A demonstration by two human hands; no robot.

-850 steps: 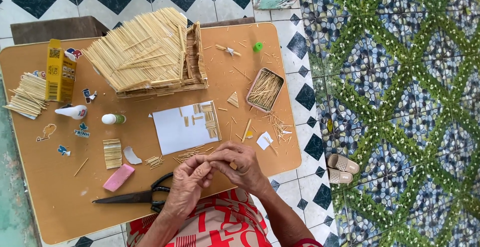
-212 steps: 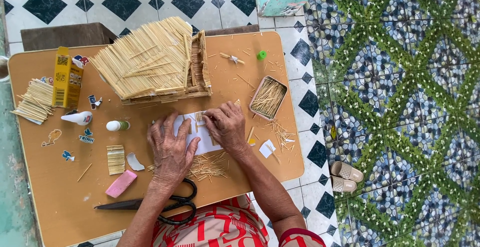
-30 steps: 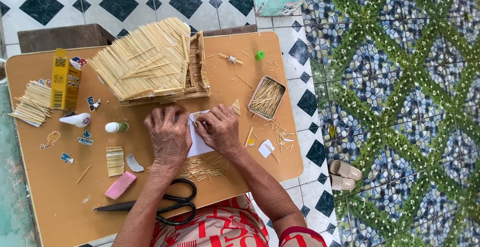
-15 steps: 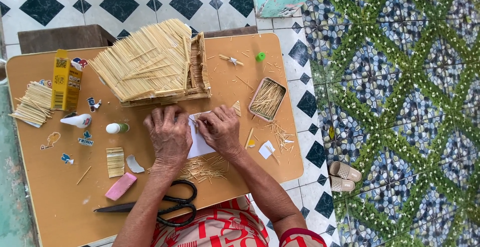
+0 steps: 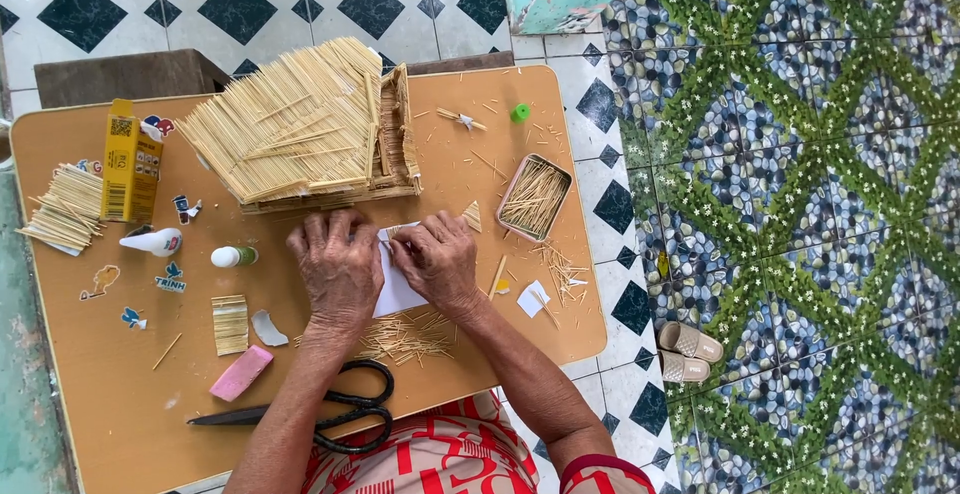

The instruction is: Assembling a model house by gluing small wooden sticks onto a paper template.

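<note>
Both my hands rest palm down on a white sheet of paper [image 5: 393, 290] on the brown table [image 5: 120, 404]. My left hand [image 5: 335, 266] covers the sheet's left part. My right hand [image 5: 437, 259] presses its right part, fingertips meeting at a small row of thin sticks near the sheet's top edge. A toothpick model house [image 5: 300, 129] with a sloped roof stands just beyond my hands. Loose toothpicks [image 5: 405, 334] lie in a pile close to my wrists.
A tin of toothpicks [image 5: 535, 197] sits to the right. Black scissors [image 5: 330, 416] lie at the near edge, a pink eraser [image 5: 241, 372] beside them. A yellow box [image 5: 130, 161], glue bottles [image 5: 155, 242], a stick bundle [image 5: 65, 206] occupy the left. Sandals [image 5: 685, 349] rest on the floor.
My hands have stayed pressed on the paper; the fingers shifted only slightly against the small sticks at its top edge.
</note>
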